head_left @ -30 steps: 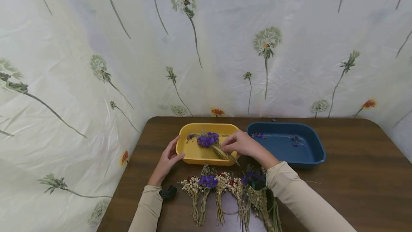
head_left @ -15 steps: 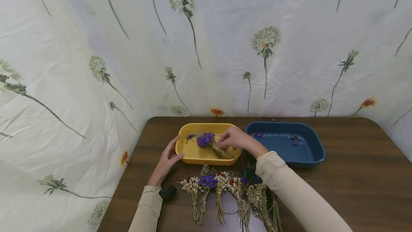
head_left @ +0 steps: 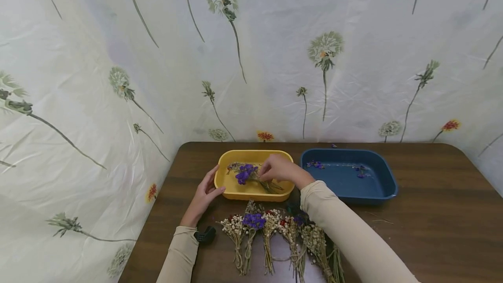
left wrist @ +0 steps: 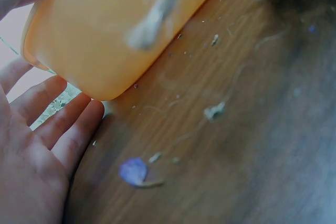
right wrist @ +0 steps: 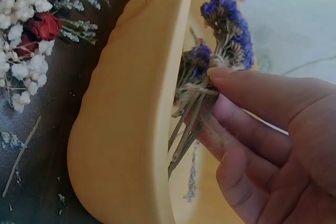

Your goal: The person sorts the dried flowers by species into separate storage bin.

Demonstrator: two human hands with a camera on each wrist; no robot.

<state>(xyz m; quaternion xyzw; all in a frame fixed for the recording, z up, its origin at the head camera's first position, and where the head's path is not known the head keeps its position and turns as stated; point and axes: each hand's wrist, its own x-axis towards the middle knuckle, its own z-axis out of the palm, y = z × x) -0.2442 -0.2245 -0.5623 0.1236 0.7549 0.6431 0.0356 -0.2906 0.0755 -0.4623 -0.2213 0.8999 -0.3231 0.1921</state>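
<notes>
Inside the yellow tray [head_left: 251, 197], the purple flower bunch [head_left: 246, 174] is being partly covered by the right hand [head_left: 280, 169]. Before the tray, the rightmost dried bunches [head_left: 314, 236] are being partly hidden by the right sleeve [head_left: 346, 230] and cropped by the head view's bottom edge. Against the tray in the left wrist view, a pale stalk-like thing [left wrist: 159, 11] is being blurred. Right of the tray, purple scraps [head_left: 360, 170] are being shown too small to identify.
</notes>
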